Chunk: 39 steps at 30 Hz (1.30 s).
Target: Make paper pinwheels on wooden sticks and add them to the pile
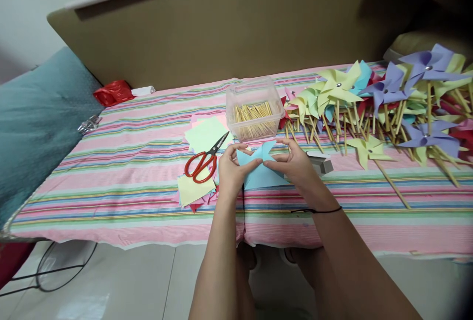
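Observation:
A light blue paper sheet (258, 178), its top part cut and curling inward, is held up between both hands. My left hand (233, 166) pinches its left side, the thumb near the middle. From the other side my right hand (293, 160) grips the sheet, thumb close to the left one. Left of my left hand lie scissors (203, 162) with orange-red handles, blades apart, resting on stacks of coloured paper. A pale green sheet (207, 134) tops the upper stack and a yellow sheet (195, 189) the lower one. Behind my right hand sits a grey stapler-like object (322, 163), partly hidden.
Just beyond my hands stands a clear plastic box (254, 93) of short wooden sticks (253, 114). Many finished paper pinwheels (340, 85) crowd the right side. A striped cloth (129, 177) covers the surface. A red plastic bag (114, 93) lies at the far left.

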Each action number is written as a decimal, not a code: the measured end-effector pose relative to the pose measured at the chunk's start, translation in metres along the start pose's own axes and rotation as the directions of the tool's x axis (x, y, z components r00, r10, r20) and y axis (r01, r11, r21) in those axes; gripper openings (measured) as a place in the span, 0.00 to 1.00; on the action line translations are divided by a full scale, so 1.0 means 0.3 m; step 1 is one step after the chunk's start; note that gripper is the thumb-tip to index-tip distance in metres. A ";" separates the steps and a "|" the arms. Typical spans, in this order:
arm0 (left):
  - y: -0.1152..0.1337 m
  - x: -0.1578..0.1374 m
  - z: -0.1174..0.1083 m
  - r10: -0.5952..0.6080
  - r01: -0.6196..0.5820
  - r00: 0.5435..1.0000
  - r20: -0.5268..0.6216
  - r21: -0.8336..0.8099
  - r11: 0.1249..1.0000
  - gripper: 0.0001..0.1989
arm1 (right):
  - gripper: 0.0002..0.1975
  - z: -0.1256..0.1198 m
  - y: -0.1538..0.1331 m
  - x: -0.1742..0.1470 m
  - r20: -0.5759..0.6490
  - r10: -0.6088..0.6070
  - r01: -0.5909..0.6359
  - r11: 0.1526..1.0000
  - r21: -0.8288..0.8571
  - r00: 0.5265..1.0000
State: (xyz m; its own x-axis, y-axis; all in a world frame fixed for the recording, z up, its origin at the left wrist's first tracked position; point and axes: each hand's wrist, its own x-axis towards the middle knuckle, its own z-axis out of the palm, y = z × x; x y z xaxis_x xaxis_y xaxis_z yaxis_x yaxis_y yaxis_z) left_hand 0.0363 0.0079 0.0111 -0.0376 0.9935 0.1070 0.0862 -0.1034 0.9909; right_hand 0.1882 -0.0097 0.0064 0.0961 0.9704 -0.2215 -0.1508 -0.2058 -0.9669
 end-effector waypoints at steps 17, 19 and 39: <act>0.030 -0.009 -0.035 -0.229 0.216 0.959 0.169 0.092 0.972 0.25 | 0.33 -0.018 -0.003 0.003 0.074 -0.021 0.031 0.991 -0.133 0.997; 0.023 -0.005 -0.027 -0.246 0.250 0.964 0.098 -0.035 0.968 0.26 | 0.33 -0.012 -0.016 -0.001 0.031 -0.006 0.007 1.000 -0.024 1.000; 0.039 -0.025 0.026 -0.299 0.306 0.951 0.078 -0.373 0.876 0.27 | 0.38 0.043 -0.018 -0.005 -0.172 -0.095 0.125 0.977 0.170 0.980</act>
State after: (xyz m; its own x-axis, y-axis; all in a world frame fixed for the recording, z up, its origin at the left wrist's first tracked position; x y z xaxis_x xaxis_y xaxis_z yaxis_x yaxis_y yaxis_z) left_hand 0.0453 -0.0005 0.0213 0.0166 0.9795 -0.2008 -0.3077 0.1960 0.9311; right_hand 0.1760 -0.0086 0.0135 0.2781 0.9493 -0.1467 -0.3030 -0.0582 -0.9512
